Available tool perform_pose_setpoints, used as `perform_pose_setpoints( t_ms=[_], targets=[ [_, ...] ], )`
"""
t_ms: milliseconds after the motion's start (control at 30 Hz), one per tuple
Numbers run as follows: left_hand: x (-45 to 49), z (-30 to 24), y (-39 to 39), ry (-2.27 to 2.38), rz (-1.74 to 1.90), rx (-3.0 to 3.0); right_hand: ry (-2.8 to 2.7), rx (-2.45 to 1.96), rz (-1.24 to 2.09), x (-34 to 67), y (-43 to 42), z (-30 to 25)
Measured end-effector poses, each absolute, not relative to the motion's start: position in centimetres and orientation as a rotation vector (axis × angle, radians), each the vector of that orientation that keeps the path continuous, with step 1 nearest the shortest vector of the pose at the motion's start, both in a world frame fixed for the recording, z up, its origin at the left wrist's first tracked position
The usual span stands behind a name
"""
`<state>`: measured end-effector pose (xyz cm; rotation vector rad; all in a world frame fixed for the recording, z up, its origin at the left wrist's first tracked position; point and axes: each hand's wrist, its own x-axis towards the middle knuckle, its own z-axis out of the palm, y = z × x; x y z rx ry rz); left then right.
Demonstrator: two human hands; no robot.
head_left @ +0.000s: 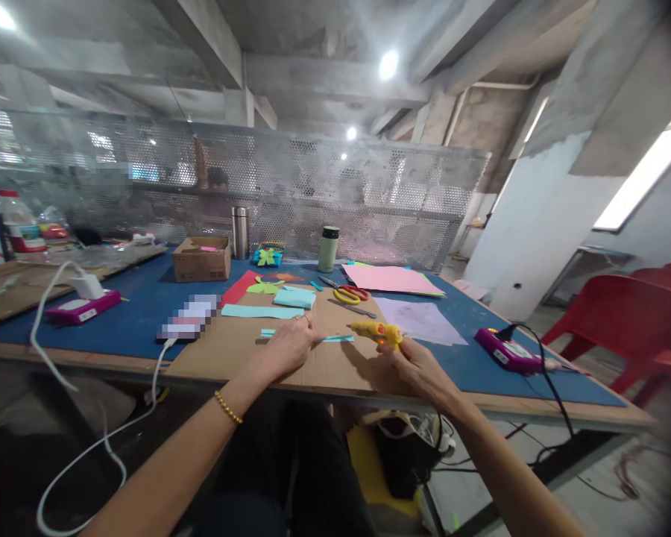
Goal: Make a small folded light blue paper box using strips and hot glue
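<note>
Desk (584,391), cardboard (335,367) along front edge, right fingers (401,355) clamped on glue gun (377,331), left fingers (312,333) over blue strip (340,338), grip unclear, room between.

We've bare cardboard (331,367) nearside between left hand (292,347) and right hand (420,365); scissors (342,288) and folded blue paper (294,299) block beyond!

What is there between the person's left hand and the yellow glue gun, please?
In the head view, an end of a narrow light-blue strip shows between the left hand and the yellow glue gun, with brown cardboard beneath.
</note>
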<state>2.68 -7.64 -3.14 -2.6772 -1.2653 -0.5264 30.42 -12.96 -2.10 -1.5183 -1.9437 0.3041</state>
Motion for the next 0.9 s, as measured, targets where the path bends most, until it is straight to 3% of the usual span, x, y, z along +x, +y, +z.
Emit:
perform_pose_setpoints(
  t_ms=[900],
  targets=[
    [2.2,-2.9,-8.6,-1.189,-0.421,-2.624,-2.098,-1.551,0.285,29.7,-14.2,-0.4]
  ],
)
